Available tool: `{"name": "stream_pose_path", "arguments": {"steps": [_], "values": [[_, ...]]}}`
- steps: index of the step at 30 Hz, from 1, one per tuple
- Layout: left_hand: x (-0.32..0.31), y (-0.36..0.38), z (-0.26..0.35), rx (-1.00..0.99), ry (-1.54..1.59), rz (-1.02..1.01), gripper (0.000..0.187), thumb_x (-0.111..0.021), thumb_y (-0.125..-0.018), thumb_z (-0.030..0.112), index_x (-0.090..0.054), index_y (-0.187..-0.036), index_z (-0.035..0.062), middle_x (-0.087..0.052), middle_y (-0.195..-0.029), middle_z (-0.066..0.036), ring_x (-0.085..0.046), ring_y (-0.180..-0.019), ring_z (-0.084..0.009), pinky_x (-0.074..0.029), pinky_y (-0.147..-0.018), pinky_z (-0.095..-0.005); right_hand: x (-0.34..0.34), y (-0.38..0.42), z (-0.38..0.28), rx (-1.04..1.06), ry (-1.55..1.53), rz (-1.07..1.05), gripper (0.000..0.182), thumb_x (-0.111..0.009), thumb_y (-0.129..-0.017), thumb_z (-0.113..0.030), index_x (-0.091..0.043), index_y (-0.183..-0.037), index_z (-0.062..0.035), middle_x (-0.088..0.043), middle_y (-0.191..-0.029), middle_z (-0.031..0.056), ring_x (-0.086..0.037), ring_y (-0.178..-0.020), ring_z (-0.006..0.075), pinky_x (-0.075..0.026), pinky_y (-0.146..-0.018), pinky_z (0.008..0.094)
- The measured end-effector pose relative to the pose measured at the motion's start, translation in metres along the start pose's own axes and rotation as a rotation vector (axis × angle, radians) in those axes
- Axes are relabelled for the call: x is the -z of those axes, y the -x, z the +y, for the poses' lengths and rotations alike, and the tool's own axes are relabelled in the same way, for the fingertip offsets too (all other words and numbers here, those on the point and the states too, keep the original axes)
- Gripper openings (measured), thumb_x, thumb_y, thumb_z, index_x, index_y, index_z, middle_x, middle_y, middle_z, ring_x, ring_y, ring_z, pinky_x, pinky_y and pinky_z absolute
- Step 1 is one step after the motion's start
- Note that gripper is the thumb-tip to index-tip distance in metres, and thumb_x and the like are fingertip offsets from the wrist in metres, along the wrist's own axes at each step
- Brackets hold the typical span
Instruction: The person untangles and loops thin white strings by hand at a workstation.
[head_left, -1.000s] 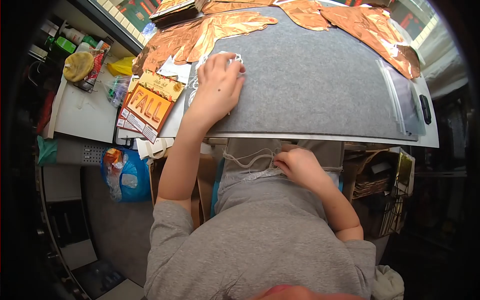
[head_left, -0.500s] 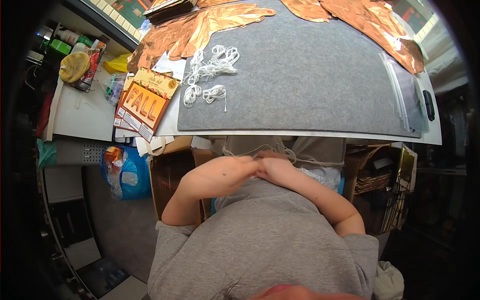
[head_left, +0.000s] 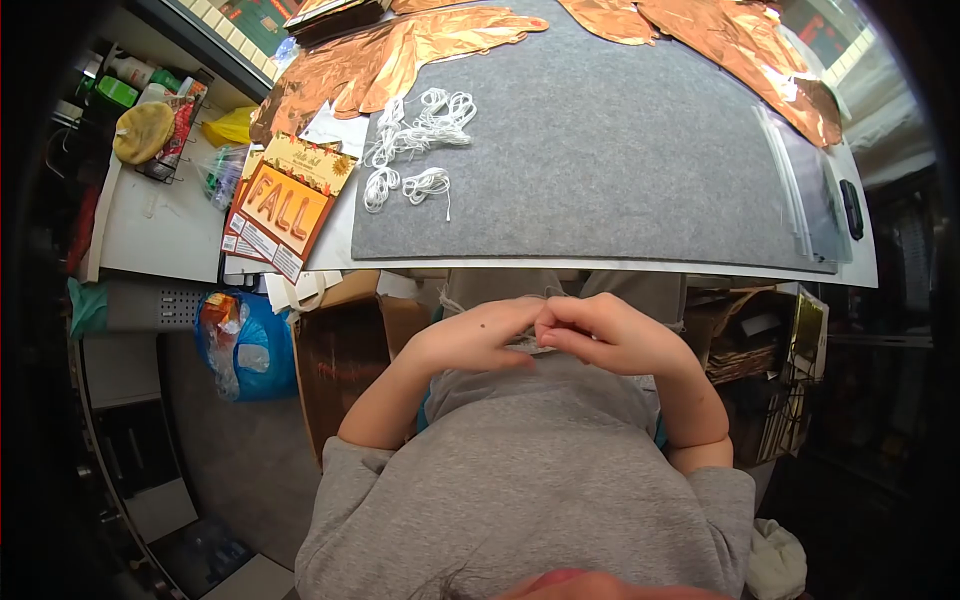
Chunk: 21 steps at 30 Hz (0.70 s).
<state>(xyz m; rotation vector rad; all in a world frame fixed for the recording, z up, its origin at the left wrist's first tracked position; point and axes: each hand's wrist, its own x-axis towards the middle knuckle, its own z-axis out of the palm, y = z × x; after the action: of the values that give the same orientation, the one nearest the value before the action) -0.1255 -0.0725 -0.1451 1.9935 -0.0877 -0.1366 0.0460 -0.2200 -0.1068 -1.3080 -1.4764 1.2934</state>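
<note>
My left hand (head_left: 487,334) is over my lap, palm inward, with its thumb apart and its fingertips partly hidden behind my right hand. Fingers curled into a pinch, my right hand (head_left: 598,332) meets it just below the table edge. A thin white string (head_left: 452,302) shows beside and between the hands, and a bit of it seems to lie round the left fingers. Much of that string is covered by the hands. On the grey felt mat (head_left: 600,160) lie several wound bundles of white string (head_left: 428,120), with smaller coils nearer the front edge.
Copper foil balloons (head_left: 400,60) spread over the table's far side. Printed "FALL" packages (head_left: 285,205) lie at the left edge, clear plastic sleeves (head_left: 800,190) at the right. Below stand a cardboard box (head_left: 345,350), a blue bag (head_left: 262,350) and a box of packages (head_left: 745,350).
My right hand has risen and turned, its fingers now curled in front of the left fingertips. The left hand has lowered slightly, its thumb now showing. The bundles on the mat stay put.
</note>
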Motion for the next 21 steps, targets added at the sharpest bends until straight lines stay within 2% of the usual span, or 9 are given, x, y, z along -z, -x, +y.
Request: {"name": "stream_pose_path", "arguments": {"steps": [5, 10, 12, 13, 14, 16, 18, 20, 21], "values": [[-0.007, -0.021, 0.024, -0.031, 0.517, -0.057, 0.017, -0.062, -0.097, 0.016, -0.065, -0.105, 0.0005, -0.071, -0.096, -0.007, -0.066, -0.098, -0.0173, -0.051, -0.090, -0.0323, -0.001, 0.011, -0.038, 0.080, -0.487, 0.125, 0.007, -0.065, -0.092, -0.003, -0.059, -0.095, -0.0013, -0.062, -0.083, 0.0064, -0.060, -0.068, 0.0097, -0.048, -0.058, 0.0217], [0.000, -0.017, 0.028, -0.201, 0.636, -0.011, 0.030, -0.044, -0.106, 0.019, -0.063, -0.095, -0.0013, -0.068, -0.092, -0.007, -0.066, -0.092, -0.0175, -0.051, -0.086, -0.0322, 0.014, 0.030, -0.055, 0.384, -0.606, 0.563, 0.026, -0.075, -0.086, -0.013, -0.050, -0.089, -0.0063, -0.053, -0.074, 0.0048, -0.055, -0.057, 0.0117, -0.045, -0.048, 0.0216], [0.007, -0.009, 0.023, -0.156, 0.598, -0.021, 0.030, -0.045, -0.106, 0.018, -0.062, -0.092, -0.0007, -0.067, -0.090, -0.007, -0.066, -0.090, -0.0172, -0.051, -0.086, -0.0321, 0.033, 0.044, -0.047, 0.619, -0.762, 0.535, 0.021, -0.067, -0.094, -0.011, -0.047, -0.093, -0.0069, -0.050, -0.082, 0.0039, -0.056, -0.067, 0.0156, -0.046, -0.052, 0.0208], [0.010, -0.004, 0.023, -0.075, 0.568, -0.024, 0.027, -0.042, -0.105, 0.011, -0.063, -0.092, 0.0022, -0.069, -0.084, -0.006, -0.068, -0.095, -0.0202, -0.037, -0.112, -0.0446, 0.038, 0.053, -0.044, 0.741, -0.951, 0.575, 0.016, -0.066, -0.094, -0.009, -0.050, -0.095, -0.0060, -0.050, -0.083, 0.0053, -0.058, -0.070, 0.0155, -0.048, -0.054, 0.0242], [0.013, 0.001, 0.021, -0.074, 0.568, -0.023, 0.027, -0.042, -0.105, 0.011, -0.063, -0.092, 0.0022, -0.069, -0.084, -0.006, -0.068, -0.095, -0.0202, -0.037, -0.112, -0.0446, 0.046, 0.062, -0.046, 0.841, -1.040, 0.591, 0.014, -0.063, -0.095, -0.008, -0.050, -0.095, -0.0055, -0.050, -0.086, 0.0059, -0.057, -0.074, 0.0159, -0.048, -0.058, 0.0243], [0.018, 0.008, 0.016, -0.075, 0.558, 0.011, 0.029, -0.045, -0.106, 0.017, -0.063, -0.091, -0.0002, -0.067, -0.085, -0.006, -0.065, -0.089, -0.0166, -0.052, -0.084, -0.0316, 0.061, 0.082, -0.051, 0.944, -1.128, 0.607, 0.011, -0.061, -0.097, -0.006, -0.050, -0.095, -0.0049, -0.049, -0.089, 0.0065, -0.057, -0.078, 0.0162, -0.049, -0.062, 0.0243], [0.023, 0.013, 0.015, -0.096, 0.509, 0.055, 0.027, -0.047, -0.105, 0.016, -0.064, -0.091, -0.0004, -0.068, -0.085, -0.006, -0.065, -0.090, -0.0162, -0.052, -0.083, -0.0314, 0.072, 0.103, -0.053, 1.205, -1.174, 0.720, 0.011, -0.059, -0.097, -0.005, -0.049, -0.094, -0.0038, -0.049, -0.094, 0.0070, -0.055, -0.081, 0.0151, -0.048, -0.066, 0.0246], [0.029, 0.017, 0.018, 0.024, 0.378, 0.102, 0.028, -0.044, -0.103, 0.010, -0.065, -0.086, 0.0033, -0.069, -0.085, -0.007, -0.066, -0.103, -0.0222, -0.038, -0.110, -0.0445, 0.073, 0.121, -0.058, 1.296, -1.137, 0.770, 0.012, -0.059, -0.096, -0.002, -0.048, -0.091, -0.0036, -0.047, -0.091, 0.0062, -0.051, -0.078, 0.0141, -0.046, -0.066, 0.0247], [0.030, 0.017, 0.019, 0.023, 0.377, 0.103, 0.028, -0.044, -0.103, 0.010, -0.065, -0.086, 0.0033, -0.069, -0.085, -0.007, -0.066, -0.103, -0.0222, -0.038, -0.110, -0.0445, 0.073, 0.128, -0.059, 1.385, -1.098, 0.824, 0.015, -0.058, -0.096, 0.000, -0.046, -0.088, -0.0033, -0.045, -0.088, 0.0054, -0.047, -0.075, 0.0130, -0.043, -0.065, 0.0249]]}}
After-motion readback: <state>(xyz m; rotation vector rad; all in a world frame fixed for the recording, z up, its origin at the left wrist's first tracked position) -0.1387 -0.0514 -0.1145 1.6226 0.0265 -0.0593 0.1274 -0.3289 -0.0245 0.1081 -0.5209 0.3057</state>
